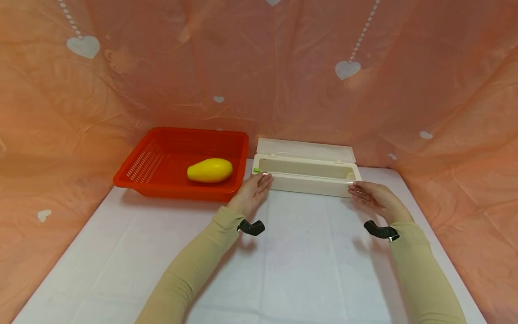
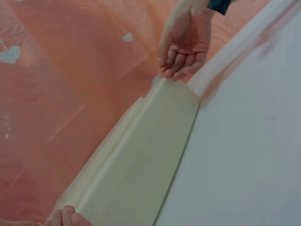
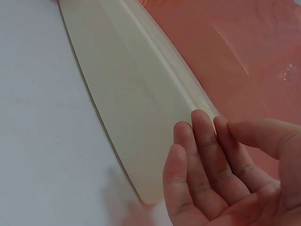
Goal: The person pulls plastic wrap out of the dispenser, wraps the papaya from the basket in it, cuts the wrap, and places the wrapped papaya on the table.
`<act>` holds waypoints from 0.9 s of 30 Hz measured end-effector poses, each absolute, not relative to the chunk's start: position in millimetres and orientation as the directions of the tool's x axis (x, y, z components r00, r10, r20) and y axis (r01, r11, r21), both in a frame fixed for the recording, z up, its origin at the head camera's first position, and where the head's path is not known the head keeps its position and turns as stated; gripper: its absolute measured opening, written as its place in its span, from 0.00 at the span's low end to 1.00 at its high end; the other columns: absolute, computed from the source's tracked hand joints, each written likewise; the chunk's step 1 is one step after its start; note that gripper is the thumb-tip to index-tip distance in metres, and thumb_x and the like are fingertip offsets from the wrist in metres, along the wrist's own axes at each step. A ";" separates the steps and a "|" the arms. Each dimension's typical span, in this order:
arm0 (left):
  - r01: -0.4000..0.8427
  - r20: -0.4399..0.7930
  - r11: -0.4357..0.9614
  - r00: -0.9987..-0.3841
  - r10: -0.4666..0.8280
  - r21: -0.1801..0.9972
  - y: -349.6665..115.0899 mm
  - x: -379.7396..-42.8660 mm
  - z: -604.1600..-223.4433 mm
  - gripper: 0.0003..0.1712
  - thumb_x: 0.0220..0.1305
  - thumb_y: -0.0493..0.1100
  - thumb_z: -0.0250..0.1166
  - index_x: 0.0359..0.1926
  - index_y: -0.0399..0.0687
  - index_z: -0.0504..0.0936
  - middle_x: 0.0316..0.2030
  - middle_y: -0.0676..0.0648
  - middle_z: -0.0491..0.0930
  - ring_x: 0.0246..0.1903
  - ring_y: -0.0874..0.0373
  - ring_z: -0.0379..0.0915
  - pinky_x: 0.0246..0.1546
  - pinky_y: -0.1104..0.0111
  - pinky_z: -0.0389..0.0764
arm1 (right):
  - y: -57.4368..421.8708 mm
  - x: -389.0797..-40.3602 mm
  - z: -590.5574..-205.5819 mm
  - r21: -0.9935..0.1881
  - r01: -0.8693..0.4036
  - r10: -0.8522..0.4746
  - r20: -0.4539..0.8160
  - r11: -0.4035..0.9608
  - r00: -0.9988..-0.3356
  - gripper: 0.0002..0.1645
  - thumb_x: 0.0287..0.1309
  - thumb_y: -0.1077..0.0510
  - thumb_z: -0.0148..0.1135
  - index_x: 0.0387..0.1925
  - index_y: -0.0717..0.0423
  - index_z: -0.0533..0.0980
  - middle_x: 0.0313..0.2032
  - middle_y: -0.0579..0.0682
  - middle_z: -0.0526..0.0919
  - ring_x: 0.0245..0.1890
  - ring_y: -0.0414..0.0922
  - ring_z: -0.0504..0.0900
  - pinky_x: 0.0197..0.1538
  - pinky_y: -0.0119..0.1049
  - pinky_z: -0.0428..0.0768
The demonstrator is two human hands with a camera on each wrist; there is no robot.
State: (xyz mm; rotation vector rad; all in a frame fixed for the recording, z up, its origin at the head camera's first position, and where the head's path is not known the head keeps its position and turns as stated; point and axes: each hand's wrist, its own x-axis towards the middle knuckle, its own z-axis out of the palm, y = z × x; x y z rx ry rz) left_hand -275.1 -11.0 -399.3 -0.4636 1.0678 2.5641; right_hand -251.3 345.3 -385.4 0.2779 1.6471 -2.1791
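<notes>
A long cream box [image 1: 307, 185] stands at the back of the table, its hinged lid [image 1: 305, 150] tipped back behind it. My left hand [image 1: 252, 191] reaches to the box's left front corner, fingertips right at the rim. At the opposite front corner is my right hand [image 1: 374, 196], palm turned inward and fingers extended and slightly bent. In the right wrist view, the right thumb and index fingertip meet beside the rim. A small green piece [image 1: 257, 170] shows at the box's left end.
Left of the box, a red plastic basket [image 1: 178, 191] with slotted sides holds a yellow papaya-like fruit [image 1: 210, 170]. White cloth [image 1: 299, 261] covers the table. Pink sheeting with white hearts [image 1: 299, 99] hangs close behind the box and at both sides.
</notes>
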 end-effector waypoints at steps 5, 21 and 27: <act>-0.409 -0.407 -0.680 -0.897 0.175 0.609 -6.4 -280.0 -395.3 0.24 0.66 0.38 0.49 0.60 0.33 0.60 0.55 0.39 0.67 0.53 0.51 0.66 0.52 0.66 0.68 | 346.3 -253.7 -386.2 -0.882 0.401 -0.203 -0.357 -0.249 -0.912 0.10 0.62 0.59 0.48 0.38 0.56 0.76 0.38 0.50 0.81 0.44 0.44 0.78 0.53 0.37 0.69; -0.443 -0.413 -0.615 -0.888 0.201 0.653 -7.8 -279.6 -363.7 0.24 0.64 0.39 0.52 0.60 0.36 0.63 0.54 0.39 0.69 0.50 0.52 0.70 0.51 0.66 0.69 | 344.3 -257.8 -376.4 -0.847 0.416 -0.164 -0.383 -0.329 -0.909 0.12 0.61 0.57 0.51 0.43 0.59 0.72 0.36 0.49 0.82 0.40 0.42 0.79 0.39 0.29 0.76; -0.459 -0.432 -0.632 -0.877 0.210 0.624 -13.5 -284.5 -352.4 0.23 0.65 0.40 0.52 0.59 0.36 0.64 0.53 0.39 0.71 0.48 0.52 0.71 0.49 0.66 0.71 | 344.1 -260.7 -370.1 -0.833 0.400 -0.164 -0.365 -0.381 -0.916 0.10 0.61 0.58 0.51 0.36 0.60 0.76 0.35 0.50 0.82 0.38 0.42 0.80 0.39 0.29 0.76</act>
